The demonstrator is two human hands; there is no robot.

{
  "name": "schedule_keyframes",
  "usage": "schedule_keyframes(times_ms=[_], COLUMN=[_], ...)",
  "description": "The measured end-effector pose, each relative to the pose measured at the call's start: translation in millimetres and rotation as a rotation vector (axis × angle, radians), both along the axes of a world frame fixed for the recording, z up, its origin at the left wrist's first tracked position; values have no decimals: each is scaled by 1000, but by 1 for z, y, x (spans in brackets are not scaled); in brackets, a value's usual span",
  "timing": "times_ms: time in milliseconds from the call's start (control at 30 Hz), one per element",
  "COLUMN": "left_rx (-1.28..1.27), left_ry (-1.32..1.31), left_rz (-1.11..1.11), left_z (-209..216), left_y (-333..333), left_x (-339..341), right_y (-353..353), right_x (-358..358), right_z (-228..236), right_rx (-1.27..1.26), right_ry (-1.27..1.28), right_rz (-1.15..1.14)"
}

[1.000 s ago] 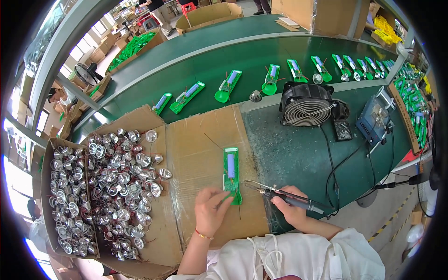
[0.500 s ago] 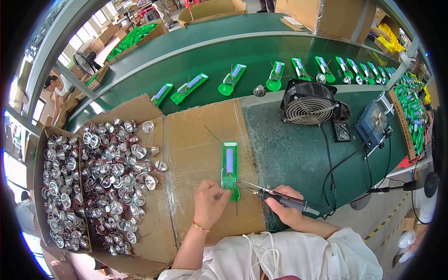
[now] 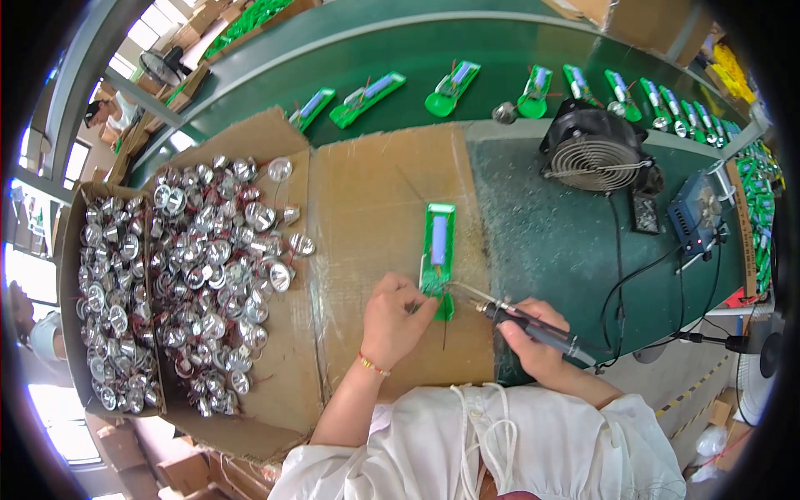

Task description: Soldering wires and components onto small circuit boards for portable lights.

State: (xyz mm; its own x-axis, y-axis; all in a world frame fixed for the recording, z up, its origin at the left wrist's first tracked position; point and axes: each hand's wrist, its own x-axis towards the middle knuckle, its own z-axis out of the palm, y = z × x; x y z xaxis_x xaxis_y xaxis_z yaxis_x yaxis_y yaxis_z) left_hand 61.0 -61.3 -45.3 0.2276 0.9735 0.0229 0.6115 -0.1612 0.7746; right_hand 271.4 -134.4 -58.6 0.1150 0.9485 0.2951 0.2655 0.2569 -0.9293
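Note:
A narrow green plastic housing (image 3: 444, 309) lies upright in the view on the cardboard in front of me. A blue cylindrical cell (image 3: 439, 241) sits in its upper half, and a thin dark wire sticks out below. My left hand (image 3: 392, 320) is at the housing's lower left, thumb and fingers pinched together; what is between them is too small to make out. My right hand (image 3: 535, 340) grips a soldering iron (image 3: 562, 340) by its dark handle. The iron's thin bent tip points left and reaches the wiring just below the cell.
To the left, a divided cardboard box (image 3: 279, 417) holds many silver reflector cups with red wires. A square black fan (image 3: 596, 158) and a blue soldering station (image 3: 697, 214) stand at right, with cables trailing. Beyond, several green housings (image 3: 454, 87) line a green belt.
The whole view has shifted, so the bench appears higher and further right. The iron's tip sits slightly further in over the housing. Both hands keep their grips.

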Motion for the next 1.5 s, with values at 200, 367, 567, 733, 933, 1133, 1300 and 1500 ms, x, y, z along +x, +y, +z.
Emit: schedule_keyframes(times_ms=[200,367,567,733,933,1133,1300,1500], left_rx=[-2,-53,-95,-81,-95,-99,-52,-71], left_ry=[9,-7,57,115,112,101,100,107], left_rz=[-3,13,-12,-33,-37,-40,-43,-44], left_z=[-2,-2,0,1,0,1,-3,2], left_y=[4,3,3,7,9,7,9,10], left_x=[1,1,0,3,1,0,0,0], right_y=[3,4,3,3,4,-3,-1,2], right_x=[0,-1,-4,-4,-6,0,4,17], right_z=[3,-1,2,1,8,-1,-5,-10], right_rx=[-73,-7,-47,-86,-145,-39,-58,-20], right_ry=[106,37,45,22,42,136,107,115], right_rz=[1,36,34,43,45,-12,-14,-76])
